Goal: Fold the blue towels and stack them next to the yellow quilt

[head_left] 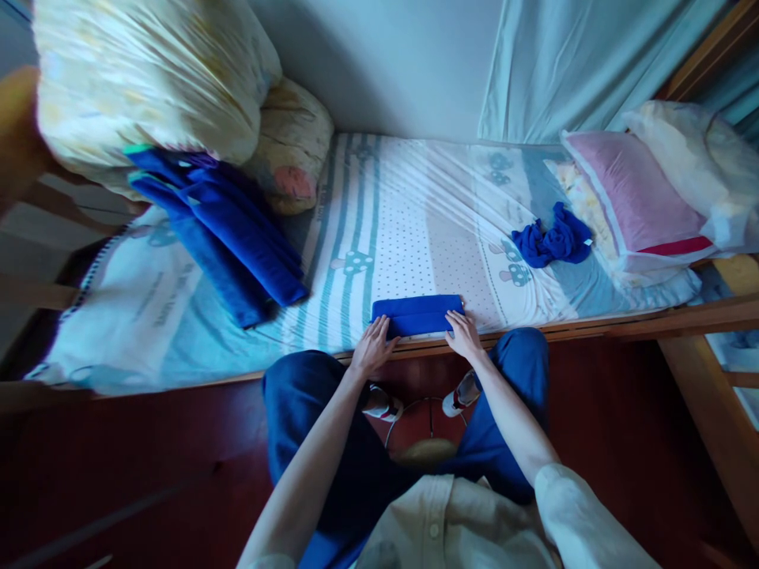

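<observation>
The flat, rectangular folded blue cloth (417,314) lies along the near edge of the white-and-teal patterned, fabric-covered mattress (403,197), where the left hand (373,346) and right hand (463,336) lay fingers on its ends, apparently keeping it flat; any pinch cannot be confirmed.

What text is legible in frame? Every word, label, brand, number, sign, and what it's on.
None legible.
Sheet: printed lettering at the left end, along a stripe right of the pillows, and on the right part; too blurred to read.
Crumpled blue cloth: small white tag; too small to tell if it bears text.
Folded blue cloth: no lettering visible.
</observation>
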`<action>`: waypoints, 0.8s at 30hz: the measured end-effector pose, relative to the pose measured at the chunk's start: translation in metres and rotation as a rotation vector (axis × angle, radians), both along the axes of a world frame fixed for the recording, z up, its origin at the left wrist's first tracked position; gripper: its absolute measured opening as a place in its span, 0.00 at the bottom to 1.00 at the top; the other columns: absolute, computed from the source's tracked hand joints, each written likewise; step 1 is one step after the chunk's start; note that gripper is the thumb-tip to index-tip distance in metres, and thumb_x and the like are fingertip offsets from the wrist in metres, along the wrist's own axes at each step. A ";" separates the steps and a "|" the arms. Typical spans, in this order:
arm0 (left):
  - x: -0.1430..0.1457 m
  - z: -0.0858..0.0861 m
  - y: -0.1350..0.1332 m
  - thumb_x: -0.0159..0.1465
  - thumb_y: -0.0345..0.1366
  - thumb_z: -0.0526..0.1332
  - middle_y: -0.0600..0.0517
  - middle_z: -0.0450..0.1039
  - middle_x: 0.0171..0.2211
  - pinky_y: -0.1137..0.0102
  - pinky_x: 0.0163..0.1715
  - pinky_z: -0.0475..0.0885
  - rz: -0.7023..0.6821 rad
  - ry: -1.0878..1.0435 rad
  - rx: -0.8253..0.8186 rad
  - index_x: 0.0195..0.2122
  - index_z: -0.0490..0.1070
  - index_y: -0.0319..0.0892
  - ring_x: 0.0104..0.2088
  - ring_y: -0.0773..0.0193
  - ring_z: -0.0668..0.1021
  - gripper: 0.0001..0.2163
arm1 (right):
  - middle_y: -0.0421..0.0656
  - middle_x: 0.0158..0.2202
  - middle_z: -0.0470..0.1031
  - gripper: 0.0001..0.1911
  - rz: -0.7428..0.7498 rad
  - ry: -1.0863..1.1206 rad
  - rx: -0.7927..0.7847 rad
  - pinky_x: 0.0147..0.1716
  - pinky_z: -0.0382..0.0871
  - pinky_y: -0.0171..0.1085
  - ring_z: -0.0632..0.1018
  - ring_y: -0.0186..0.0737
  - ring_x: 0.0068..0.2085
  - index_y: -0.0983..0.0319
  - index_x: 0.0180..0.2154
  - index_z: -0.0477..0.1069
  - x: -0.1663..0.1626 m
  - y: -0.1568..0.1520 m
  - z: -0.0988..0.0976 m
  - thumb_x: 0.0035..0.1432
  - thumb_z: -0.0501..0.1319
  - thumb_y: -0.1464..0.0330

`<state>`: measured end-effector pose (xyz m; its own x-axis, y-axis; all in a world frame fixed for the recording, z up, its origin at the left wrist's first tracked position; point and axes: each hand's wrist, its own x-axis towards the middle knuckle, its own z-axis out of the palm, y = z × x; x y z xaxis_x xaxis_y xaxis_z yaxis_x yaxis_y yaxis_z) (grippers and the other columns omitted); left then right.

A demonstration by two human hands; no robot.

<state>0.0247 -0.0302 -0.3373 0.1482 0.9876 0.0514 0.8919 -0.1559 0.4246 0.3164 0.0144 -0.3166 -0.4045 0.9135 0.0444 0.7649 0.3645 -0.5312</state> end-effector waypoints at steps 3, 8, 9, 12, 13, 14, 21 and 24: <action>-0.001 -0.007 0.000 0.68 0.44 0.52 0.31 0.65 0.66 0.49 0.68 0.60 -0.016 0.056 -0.063 0.66 0.59 0.27 0.69 0.44 0.65 0.30 | 0.52 0.67 0.66 0.33 -0.014 -0.050 -0.027 0.70 0.56 0.50 0.65 0.47 0.69 0.63 0.66 0.65 0.002 0.001 -0.008 0.60 0.59 0.79; -0.004 -0.008 0.003 0.65 0.31 0.51 0.32 0.62 0.68 0.51 0.70 0.57 -0.069 0.166 -0.086 0.67 0.58 0.26 0.70 0.46 0.64 0.29 | 0.55 0.65 0.69 0.32 -0.052 -0.098 -0.032 0.68 0.59 0.47 0.65 0.43 0.70 0.67 0.64 0.67 0.002 0.007 -0.017 0.60 0.52 0.84; -0.004 -0.008 0.003 0.64 0.29 0.50 0.32 0.61 0.68 0.51 0.70 0.56 -0.077 0.184 -0.088 0.67 0.59 0.26 0.70 0.47 0.64 0.29 | 0.55 0.65 0.70 0.32 -0.056 -0.104 -0.032 0.68 0.60 0.47 0.65 0.43 0.70 0.67 0.64 0.68 0.002 0.008 -0.018 0.60 0.50 0.84; -0.007 -0.008 0.004 0.63 0.24 0.48 0.32 0.61 0.68 0.52 0.70 0.57 -0.089 0.216 -0.089 0.67 0.60 0.27 0.69 0.48 0.64 0.29 | 0.54 0.65 0.70 0.30 -0.074 -0.106 -0.032 0.67 0.61 0.47 0.66 0.43 0.69 0.66 0.63 0.69 0.001 0.009 -0.021 0.62 0.49 0.84; -0.007 -0.008 0.004 0.63 0.23 0.48 0.33 0.62 0.68 0.53 0.70 0.57 -0.089 0.221 -0.087 0.67 0.60 0.27 0.69 0.49 0.64 0.29 | 0.54 0.65 0.70 0.30 -0.081 -0.102 -0.034 0.67 0.61 0.47 0.66 0.43 0.69 0.66 0.63 0.69 0.001 0.010 -0.021 0.63 0.49 0.83; -0.008 -0.009 0.004 0.63 0.22 0.47 0.33 0.62 0.68 0.53 0.69 0.58 -0.089 0.225 -0.086 0.67 0.60 0.28 0.69 0.49 0.64 0.29 | 0.54 0.65 0.70 0.30 -0.088 -0.096 -0.038 0.67 0.61 0.47 0.66 0.43 0.69 0.65 0.63 0.69 0.001 0.010 -0.021 0.64 0.49 0.83; -0.008 -0.003 -0.001 0.62 0.20 0.49 0.32 0.66 0.65 0.53 0.67 0.62 -0.111 0.256 -0.118 0.67 0.62 0.30 0.67 0.48 0.68 0.30 | 0.53 0.65 0.70 0.28 -0.106 -0.090 -0.095 0.68 0.59 0.45 0.68 0.44 0.68 0.63 0.62 0.71 0.000 0.005 -0.011 0.63 0.54 0.83; -0.007 0.001 -0.008 0.60 0.19 0.49 0.32 0.66 0.65 0.54 0.66 0.65 -0.113 0.247 -0.154 0.66 0.63 0.31 0.66 0.48 0.70 0.31 | 0.54 0.63 0.72 0.27 -0.102 -0.129 -0.138 0.67 0.62 0.45 0.70 0.45 0.66 0.65 0.59 0.73 0.002 0.000 -0.001 0.62 0.54 0.83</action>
<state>0.0176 -0.0387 -0.3363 0.2466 0.9577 -0.1485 0.9517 -0.2104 0.2236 0.3184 0.0142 -0.3180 -0.3040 0.9437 -0.1302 0.8587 0.2123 -0.4664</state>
